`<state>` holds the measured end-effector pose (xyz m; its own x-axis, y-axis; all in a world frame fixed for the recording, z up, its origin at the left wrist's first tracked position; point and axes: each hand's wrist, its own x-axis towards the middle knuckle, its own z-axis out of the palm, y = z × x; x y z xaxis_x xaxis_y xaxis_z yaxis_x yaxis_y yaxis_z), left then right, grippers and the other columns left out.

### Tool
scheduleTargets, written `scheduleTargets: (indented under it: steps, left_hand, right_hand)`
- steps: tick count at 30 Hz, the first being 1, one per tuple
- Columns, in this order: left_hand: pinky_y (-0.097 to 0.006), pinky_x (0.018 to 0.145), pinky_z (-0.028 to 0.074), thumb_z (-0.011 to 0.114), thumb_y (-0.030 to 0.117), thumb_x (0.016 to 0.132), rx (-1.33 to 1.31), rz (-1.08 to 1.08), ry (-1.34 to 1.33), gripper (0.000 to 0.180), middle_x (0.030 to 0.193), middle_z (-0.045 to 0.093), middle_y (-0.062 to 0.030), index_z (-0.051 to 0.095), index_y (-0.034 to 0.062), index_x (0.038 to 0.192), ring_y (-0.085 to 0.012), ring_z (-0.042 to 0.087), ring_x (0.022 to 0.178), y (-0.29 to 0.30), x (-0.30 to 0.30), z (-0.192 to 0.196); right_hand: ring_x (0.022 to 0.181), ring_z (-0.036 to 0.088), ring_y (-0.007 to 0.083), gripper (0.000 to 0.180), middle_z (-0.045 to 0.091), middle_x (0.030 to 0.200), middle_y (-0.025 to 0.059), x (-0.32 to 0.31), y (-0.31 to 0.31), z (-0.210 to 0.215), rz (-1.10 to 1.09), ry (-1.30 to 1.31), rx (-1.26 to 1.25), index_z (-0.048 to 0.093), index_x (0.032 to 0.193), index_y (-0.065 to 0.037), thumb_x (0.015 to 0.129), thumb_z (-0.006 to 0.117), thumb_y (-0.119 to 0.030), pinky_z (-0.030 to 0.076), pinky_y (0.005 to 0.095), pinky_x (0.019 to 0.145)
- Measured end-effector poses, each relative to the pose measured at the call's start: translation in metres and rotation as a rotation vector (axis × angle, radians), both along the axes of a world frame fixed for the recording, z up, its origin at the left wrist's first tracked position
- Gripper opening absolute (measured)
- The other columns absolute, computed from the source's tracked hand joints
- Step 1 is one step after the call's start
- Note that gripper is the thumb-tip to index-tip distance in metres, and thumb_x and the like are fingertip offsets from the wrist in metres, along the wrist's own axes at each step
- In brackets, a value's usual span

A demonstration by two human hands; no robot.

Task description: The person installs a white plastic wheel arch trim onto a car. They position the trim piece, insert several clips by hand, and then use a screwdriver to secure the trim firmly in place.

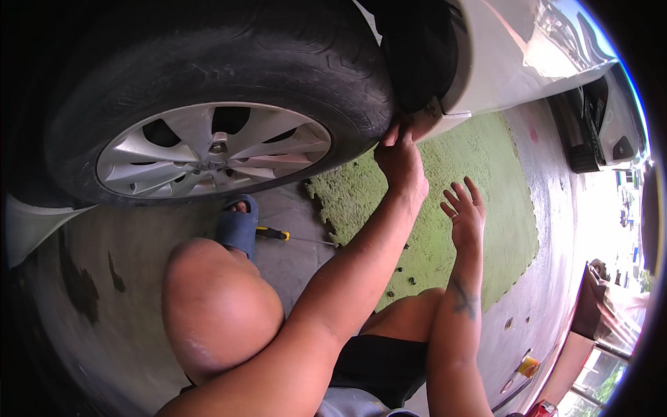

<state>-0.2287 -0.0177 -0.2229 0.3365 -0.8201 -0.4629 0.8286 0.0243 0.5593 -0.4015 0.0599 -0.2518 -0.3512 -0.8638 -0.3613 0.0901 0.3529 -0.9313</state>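
My left hand (pixel 403 163) reaches up behind the tyre (pixel 351 76) to the lower corner of the white bumper (pixel 448 124), where the black wheel-arch liner (pixel 420 62) ends. Its fingers are drawn together at that edge, and whatever lies between the fingertips is hidden. To the right and lower, my right hand (pixel 467 212) hangs in the air over the green floor patch, holding nothing, with its fingers spread. The silver alloy wheel (pixel 215 149) fills the upper left, mounted on the car.
A screwdriver (pixel 272 233) with a yellow and black handle lies on the floor beside my blue sandal (pixel 237 226). Several small dark pieces (pixel 411 281) are scattered over the green floor patch (pixel 479 257). Another vehicle (pixel 601 125) stands at the right.
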Motion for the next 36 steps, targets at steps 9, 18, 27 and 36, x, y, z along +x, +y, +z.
scheduleTargets:
  steps: [9,18,27,36]
  left_hand:
    - [-0.038,0.11,0.04,0.072,0.017,0.097,0.211,0.021,0.098,0.031,0.13,0.068,-0.0114,0.07,-0.0012,0.122,-0.0193,0.058,0.123,-0.005,0.001,0.007]
    - [-0.031,0.099,0.045,0.063,0.006,0.098,0.041,0.007,0.101,0.019,0.115,0.072,-0.0093,0.071,-0.0032,0.113,-0.0155,0.063,0.105,-0.001,0.002,-0.002]
    - [-0.031,0.101,0.044,0.061,0.004,0.098,0.005,-0.039,0.066,0.022,0.12,0.072,-0.0097,0.072,-0.0034,0.116,-0.0156,0.063,0.108,0.004,0.004,-0.003]
    - [-0.032,0.095,0.048,0.071,0.012,0.097,0.191,0.04,0.067,0.023,0.111,0.076,-0.0108,0.074,-0.0058,0.112,-0.0158,0.067,0.099,0.005,0.006,0.016]
  right_hand:
    - [0.129,0.06,0.035,0.065,0.056,0.147,0.021,0.006,-0.002,-0.001,0.047,0.03,0.024,0.035,0.158,-0.005,0.102,0.064,-0.019,0.055,0.043,0.097]
    - [0.129,0.06,0.036,0.065,0.053,0.148,0.0225,0.016,-0.011,0.003,0.097,0.033,0.012,0.034,0.159,-0.004,0.103,0.063,-0.019,0.054,0.0439,0.098]
    - [0.126,0.061,0.0347,0.067,0.051,0.149,0.0245,0.022,-0.021,-0.009,0.128,0.018,0.018,0.034,0.159,-0.003,0.102,0.065,-0.021,0.055,0.0434,0.097]
    - [0.127,0.06,0.0361,0.07,0.051,0.148,0.0257,0.024,-0.026,-0.011,0.157,0.002,0.045,0.036,0.158,-0.002,0.1,0.069,-0.025,0.054,0.0444,0.1]
